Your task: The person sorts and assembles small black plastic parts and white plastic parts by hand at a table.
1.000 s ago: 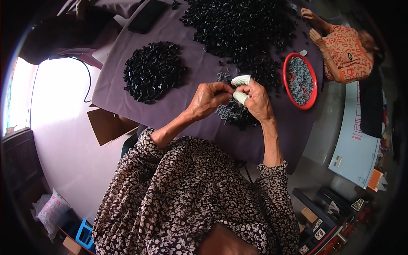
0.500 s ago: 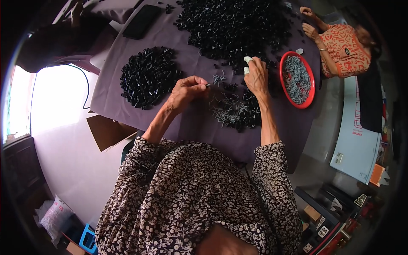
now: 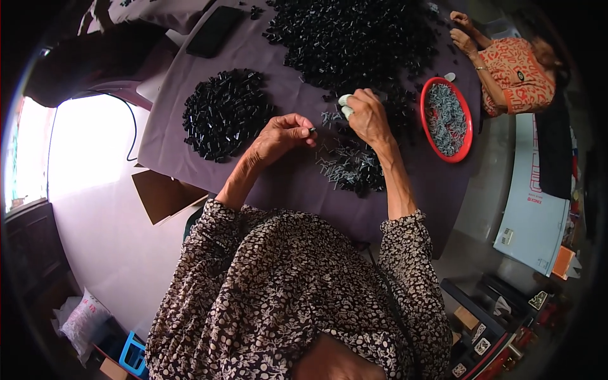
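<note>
My left hand (image 3: 278, 138) is closed in a pinch over the table, with a small black piece (image 3: 311, 130) between thumb and forefinger. To its right, my right hand (image 3: 368, 119) has white covers on two fingers. Its fingers are drawn together, and whatever is in them is hidden. Under and in front of the right hand lies a loose mix (image 3: 348, 168) of grey pin-like pieces and small black pieces. A round pile of black pieces (image 3: 225, 114) sits left of my left hand. Beyond both hands spreads a large heap of similar black pieces (image 3: 348, 44).
A red oval bowl (image 3: 469, 130) of grey pin-like pieces stands at the right on the purple tablecloth (image 3: 285, 180). A dark flat phone-like object (image 3: 214, 31) lies at the far left. Another person (image 3: 516, 73) works at the right edge. An open cardboard box (image 3: 166, 196) is below the table's left side.
My right hand has moved left and slightly nearer from the edge of the large heap, its fingers now closer together. My left hand stays nearly in place, still pinching the small piece.
</note>
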The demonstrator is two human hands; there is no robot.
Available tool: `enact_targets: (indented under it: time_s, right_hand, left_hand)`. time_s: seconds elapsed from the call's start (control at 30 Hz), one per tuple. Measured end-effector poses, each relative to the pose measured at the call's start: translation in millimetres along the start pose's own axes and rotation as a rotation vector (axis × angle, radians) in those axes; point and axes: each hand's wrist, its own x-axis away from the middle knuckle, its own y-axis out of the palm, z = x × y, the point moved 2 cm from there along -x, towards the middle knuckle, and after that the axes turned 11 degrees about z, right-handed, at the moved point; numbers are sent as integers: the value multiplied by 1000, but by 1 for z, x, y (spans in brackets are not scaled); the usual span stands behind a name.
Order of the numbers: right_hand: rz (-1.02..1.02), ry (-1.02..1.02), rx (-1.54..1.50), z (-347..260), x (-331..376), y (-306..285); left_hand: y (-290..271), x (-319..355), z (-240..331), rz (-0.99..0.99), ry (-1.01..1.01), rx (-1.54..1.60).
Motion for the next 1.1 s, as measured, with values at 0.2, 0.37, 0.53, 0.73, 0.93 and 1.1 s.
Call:
enact_targets:
  time_s: [0.2, 0.37, 0.53, 0.73, 0.93, 1.1]
  right_hand:
    - [-53, -41, 136, -4, -5, 15]
    - [-50, -134, 194, -5, -1, 18]
    - [-159, 64, 14, 11, -6, 16]
    - [-41, 537, -549, 2, 0, -28]
    - [327, 850, -1458, -15, 8, -38]
    - [395, 765, -1658, -18, 11, -43]
  left_hand:
    - [2, 1, 0, 21, -2, -33]
    - [-1, -2, -6, 24, 37, 55]
    - [16, -4, -5, 128, 68, 85]
    - [52, -6, 14, 103, 124, 120]
    - [86, -3, 19, 125, 171, 72]
    - [103, 0, 24, 180, 207, 37]
